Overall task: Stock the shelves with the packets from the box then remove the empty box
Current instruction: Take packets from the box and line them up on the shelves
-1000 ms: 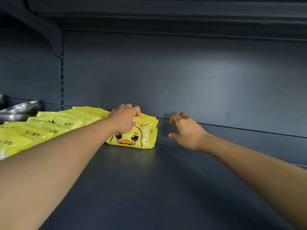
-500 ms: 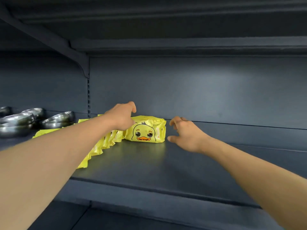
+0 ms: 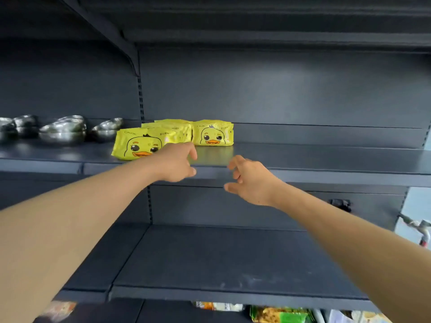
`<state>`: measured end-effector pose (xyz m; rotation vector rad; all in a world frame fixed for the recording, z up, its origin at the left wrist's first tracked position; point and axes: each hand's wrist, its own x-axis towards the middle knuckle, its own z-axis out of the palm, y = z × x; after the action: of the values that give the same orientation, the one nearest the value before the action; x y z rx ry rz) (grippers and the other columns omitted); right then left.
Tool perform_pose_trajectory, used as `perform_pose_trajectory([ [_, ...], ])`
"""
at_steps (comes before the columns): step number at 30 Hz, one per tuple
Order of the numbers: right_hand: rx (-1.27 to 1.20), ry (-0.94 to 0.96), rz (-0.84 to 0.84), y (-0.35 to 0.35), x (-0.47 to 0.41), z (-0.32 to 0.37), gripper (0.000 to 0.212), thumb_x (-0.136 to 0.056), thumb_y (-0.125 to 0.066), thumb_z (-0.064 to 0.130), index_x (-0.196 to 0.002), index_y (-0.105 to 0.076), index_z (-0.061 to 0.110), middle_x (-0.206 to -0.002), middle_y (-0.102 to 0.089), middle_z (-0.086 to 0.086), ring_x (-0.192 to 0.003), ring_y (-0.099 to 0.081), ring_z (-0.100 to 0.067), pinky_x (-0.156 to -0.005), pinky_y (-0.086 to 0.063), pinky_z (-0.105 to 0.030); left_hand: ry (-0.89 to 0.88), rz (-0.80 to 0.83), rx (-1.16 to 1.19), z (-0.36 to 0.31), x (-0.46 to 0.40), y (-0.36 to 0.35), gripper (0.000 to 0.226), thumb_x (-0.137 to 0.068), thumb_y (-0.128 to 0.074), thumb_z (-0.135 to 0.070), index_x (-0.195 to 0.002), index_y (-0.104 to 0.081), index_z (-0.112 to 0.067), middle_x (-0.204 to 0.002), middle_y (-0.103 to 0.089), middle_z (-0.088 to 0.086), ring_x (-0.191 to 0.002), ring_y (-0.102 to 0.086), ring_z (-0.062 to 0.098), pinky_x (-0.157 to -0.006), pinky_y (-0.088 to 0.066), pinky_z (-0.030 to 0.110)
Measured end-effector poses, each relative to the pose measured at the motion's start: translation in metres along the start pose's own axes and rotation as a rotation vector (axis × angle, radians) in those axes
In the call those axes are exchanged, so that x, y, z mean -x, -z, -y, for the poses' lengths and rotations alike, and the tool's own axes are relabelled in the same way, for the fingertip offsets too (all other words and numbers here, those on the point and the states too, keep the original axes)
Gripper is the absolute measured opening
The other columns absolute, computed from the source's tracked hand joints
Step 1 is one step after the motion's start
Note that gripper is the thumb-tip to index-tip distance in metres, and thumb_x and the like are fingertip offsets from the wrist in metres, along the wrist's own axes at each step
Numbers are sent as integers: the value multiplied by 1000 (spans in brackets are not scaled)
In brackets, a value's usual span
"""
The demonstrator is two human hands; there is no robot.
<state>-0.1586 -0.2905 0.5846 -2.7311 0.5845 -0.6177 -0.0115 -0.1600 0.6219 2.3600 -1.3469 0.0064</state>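
Scene: we see a dark metal shelf [image 3: 303, 159] as landmark, with yellow duck packets on it; the box is not in view.
Packets: front packet [image 3: 137, 145] stands at the shelf's front edge, left part; end packet [image 3: 213, 134] stands at the shelf's back, right end of the yellow row; more packets [image 3: 172, 129] sit between and behind them.
Packet axis: we read the long side of each packet as running left-right along the shelf, duck face toward us.
Left hand: left hand [image 3: 175, 163] is in front of the shelf's front edge, just right of the front packet and overlapping its corner in view; fingers loosely curled, holds nothing.
Right hand: right hand [image 3: 249, 180] is in front of and slightly below the shelf's front edge, fingers relaxed and spread a little, holds nothing.
Key relation: both hands are empty and off the packets; packets lie up and to the left of the hands, left hand nearer. We judge the next packets must come from the box, which is somewhere out of frame, so we cannot tell which hand is nearer to it.
Free room: bare shelf runs right of the end packet, so we judge new packets go there.
Other: steel bowls [image 3: 63, 131] sit on the shelf's far left section; lower shelf [image 3: 233, 264] is below; mixed goods [image 3: 279, 314] show beneath that.
Progress: we judge stocking partly done, box removal not yet done.
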Motion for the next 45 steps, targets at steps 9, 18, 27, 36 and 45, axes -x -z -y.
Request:
perform_pose_trajectory([
  [9,-111,-93,257,-90,86,-5,49,-88,-61,32,-129,-40,14,-119,-51,-6,-102,-52,-20,-84,-44,-28,119,238,29,39,84,-90,35,-89,-59,-25,-122,-48,-22,-111,-59,2,-97,-58,21,-85,-49,34],
  [18,-165,-210,561,-201,163,-68,47,-88,-61,31,-127,-44,12,-125,-53,-8,-110,-53,-23,-87,-44,-31,337,455,1,83,150,-231,33,-87,-61,-29,-117,-50,-23,-112,-61,0,-99,-56,20,-90,-47,38],
  [27,-145,-338,845,-314,237,-120,43,-87,-61,31,-122,-49,9,-123,-55,-10,-109,-54,-25,-90,-48,-37,566,617,64,139,233,-353,31,-86,-64,-29,-114,-50,-24,-110,-60,-1,-91,-60,19,-81,-50,34],
  [36,-185,-463,947,-424,284,-132,35,-92,-56,22,-124,-50,9,-126,-54,-11,-112,-54,-24,-89,-47,-33,634,730,17,204,274,-455,32,-87,-62,-24,-116,-48,-20,-116,-59,4,-100,-59,24,-88,-49,40],
  [45,-208,-686,956,-531,316,-146,52,-88,-62,21,-133,-38,12,-130,-52,-11,-112,-53,-26,-76,-43,-28,223,787,-83,234,246,-561,54,-82,-56,7,-124,-43,-23,-130,-46,-5,-112,-48,14,-66,-36,23],
])
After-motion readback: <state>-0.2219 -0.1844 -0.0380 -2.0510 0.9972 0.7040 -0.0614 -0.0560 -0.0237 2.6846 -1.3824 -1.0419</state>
